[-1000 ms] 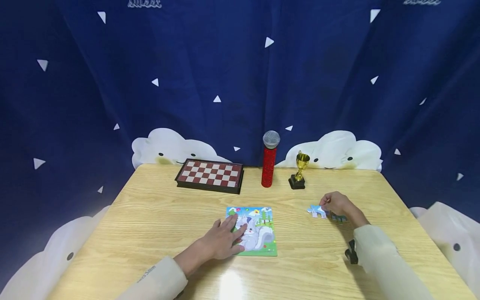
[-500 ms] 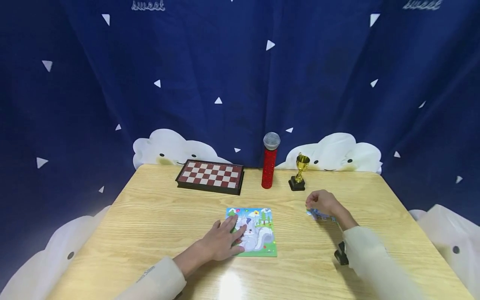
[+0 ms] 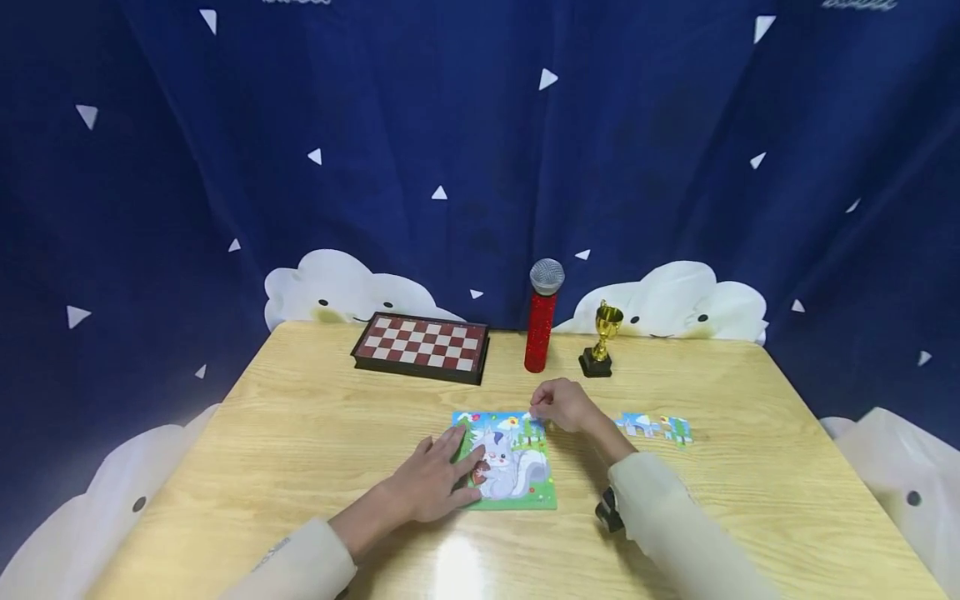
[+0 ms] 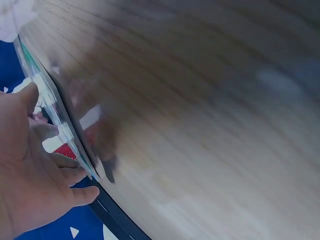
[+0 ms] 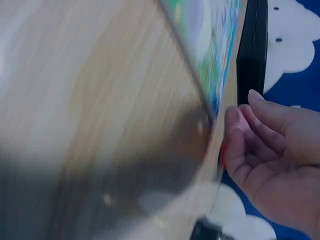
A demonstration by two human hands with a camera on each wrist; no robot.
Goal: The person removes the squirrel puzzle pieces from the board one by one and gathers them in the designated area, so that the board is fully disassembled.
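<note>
We are pressing our flat left hand (image 3: pixel 431 483) on the one puzzle (image 3: pixel 507 460) mid-table while our right hand (image 3: pixel 564 404) is pinching a thin, light, stiff piece by its edge at the top corner, with about three pieces (image 3: pixel 654 427) lying to the right.

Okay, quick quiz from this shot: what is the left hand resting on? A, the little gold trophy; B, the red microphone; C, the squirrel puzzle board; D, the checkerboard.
C: the left hand lies flat with straight fingers on the left edge of the squirrel puzzle board, while the checkerboard, red microphone and gold trophy stand untouched along the far side of the table.
</note>
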